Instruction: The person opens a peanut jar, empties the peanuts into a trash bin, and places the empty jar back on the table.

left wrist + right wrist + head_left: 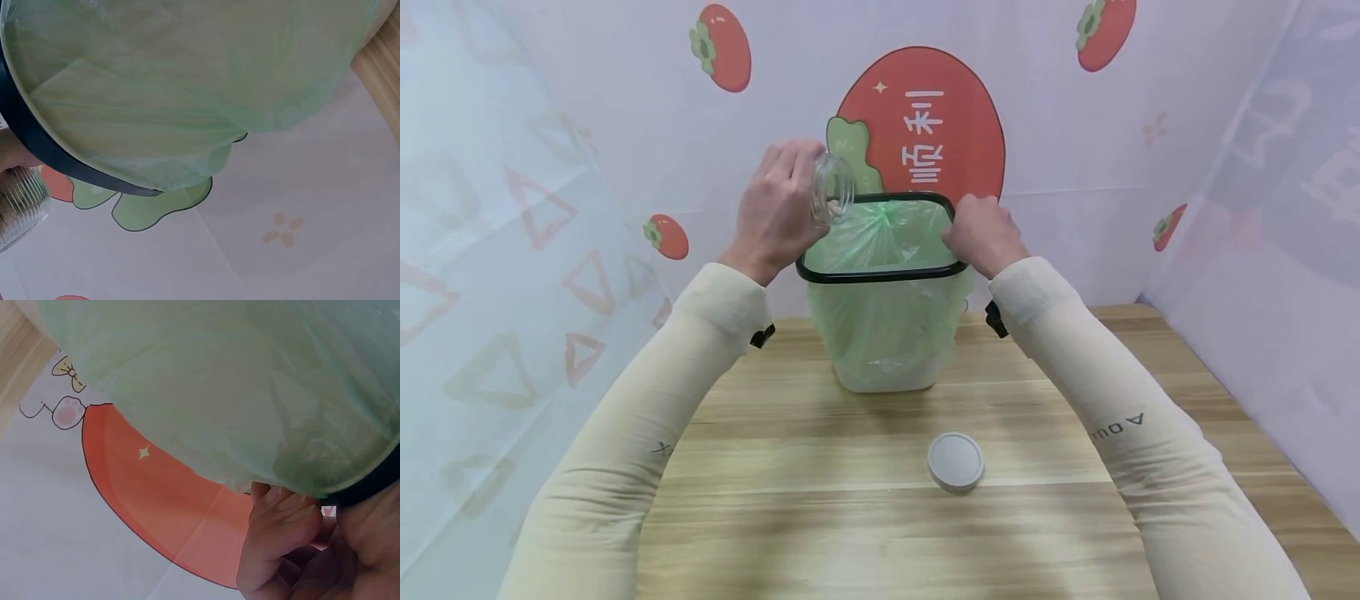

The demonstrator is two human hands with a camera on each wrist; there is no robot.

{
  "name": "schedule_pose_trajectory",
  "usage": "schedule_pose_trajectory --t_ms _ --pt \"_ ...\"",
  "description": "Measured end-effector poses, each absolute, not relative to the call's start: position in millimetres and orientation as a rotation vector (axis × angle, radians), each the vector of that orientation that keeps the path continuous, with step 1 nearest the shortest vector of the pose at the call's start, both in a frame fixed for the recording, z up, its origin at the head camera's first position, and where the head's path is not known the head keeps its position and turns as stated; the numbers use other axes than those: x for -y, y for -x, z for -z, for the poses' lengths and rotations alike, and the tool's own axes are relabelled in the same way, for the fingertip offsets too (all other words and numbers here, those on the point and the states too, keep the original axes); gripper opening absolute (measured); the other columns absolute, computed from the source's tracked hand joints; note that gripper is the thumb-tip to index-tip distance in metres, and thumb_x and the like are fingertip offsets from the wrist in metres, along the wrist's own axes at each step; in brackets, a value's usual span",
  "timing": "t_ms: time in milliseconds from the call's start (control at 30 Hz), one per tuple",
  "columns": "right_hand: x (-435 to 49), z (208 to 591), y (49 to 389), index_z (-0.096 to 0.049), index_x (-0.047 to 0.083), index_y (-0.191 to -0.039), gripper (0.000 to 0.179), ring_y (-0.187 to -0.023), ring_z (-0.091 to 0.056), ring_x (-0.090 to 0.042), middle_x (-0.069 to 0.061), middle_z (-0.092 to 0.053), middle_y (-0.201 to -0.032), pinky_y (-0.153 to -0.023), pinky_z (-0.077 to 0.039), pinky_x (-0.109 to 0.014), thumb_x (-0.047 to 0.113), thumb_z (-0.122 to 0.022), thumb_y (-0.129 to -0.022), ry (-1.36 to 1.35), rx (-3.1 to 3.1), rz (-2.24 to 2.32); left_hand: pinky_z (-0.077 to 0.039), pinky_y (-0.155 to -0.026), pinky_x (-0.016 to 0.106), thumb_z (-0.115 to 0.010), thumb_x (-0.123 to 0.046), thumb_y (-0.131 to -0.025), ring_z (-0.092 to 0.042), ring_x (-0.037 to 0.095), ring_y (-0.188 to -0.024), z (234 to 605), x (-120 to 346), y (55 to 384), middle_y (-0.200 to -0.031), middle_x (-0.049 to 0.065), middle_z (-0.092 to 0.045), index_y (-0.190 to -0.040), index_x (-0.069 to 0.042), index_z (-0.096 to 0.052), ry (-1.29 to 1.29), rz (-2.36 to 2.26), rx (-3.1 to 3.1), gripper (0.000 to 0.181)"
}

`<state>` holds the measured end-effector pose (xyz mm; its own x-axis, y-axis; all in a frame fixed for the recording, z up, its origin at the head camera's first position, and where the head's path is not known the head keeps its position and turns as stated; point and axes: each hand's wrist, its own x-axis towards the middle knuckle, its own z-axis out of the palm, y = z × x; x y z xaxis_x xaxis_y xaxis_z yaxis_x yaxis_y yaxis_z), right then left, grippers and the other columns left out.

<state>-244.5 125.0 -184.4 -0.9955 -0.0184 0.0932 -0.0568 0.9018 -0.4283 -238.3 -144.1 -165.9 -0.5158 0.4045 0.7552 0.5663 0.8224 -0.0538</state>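
A trash bin [886,381] stands at the back of the table, lined with a green plastic bag [891,321] under a black rim ring [883,276]. My left hand [778,208] grips a clear glass jar [842,171], tipped on its side over the bin's left edge. Something small and pale shows inside its mouth; its kind cannot be told. Part of the ribbed jar [25,203] appears at the left edge of the left wrist view. At the bin's right edge, my right hand [985,233] holds the rim, fingers [284,519] curled against the bag's outside.
A round grey lid [956,460] lies flat on the wooden table [797,508], in front of the bin. Printed cloth walls [1060,142] rise behind and on both sides.
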Motion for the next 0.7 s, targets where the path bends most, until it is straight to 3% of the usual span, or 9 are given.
schedule_pose_trajectory --t_ms 333,700 --pt "-122.5 185.0 245.4 -0.064 -0.002 -0.118 0.027 -0.086 -0.065 -0.033 -0.017 -0.063 -0.103 -0.071 -0.055 -0.037 0.020 -0.054 -0.105 -0.053 2.976 -0.644 -0.049 -0.119 0.043 -0.074 0.000 -0.088 -0.054 0.038 -0.133 169.5 140.0 243.7 -0.136 0.023 -0.062 -0.136 0.006 -0.055 0.753 0.137 2.124 0.052" --pt "-122.7 185.4 247.5 -0.063 0.000 -0.109 0.023 -0.081 -0.065 -0.031 -0.016 -0.060 -0.099 -0.063 -0.053 -0.035 0.019 -0.053 -0.103 -0.023 2.982 -0.592 -0.049 -0.118 0.041 -0.059 0.002 -0.099 -0.057 0.040 -0.130 169.6 135.2 248.6 -0.134 0.025 -0.064 -0.136 0.008 -0.056 0.826 -0.006 2.019 0.038"
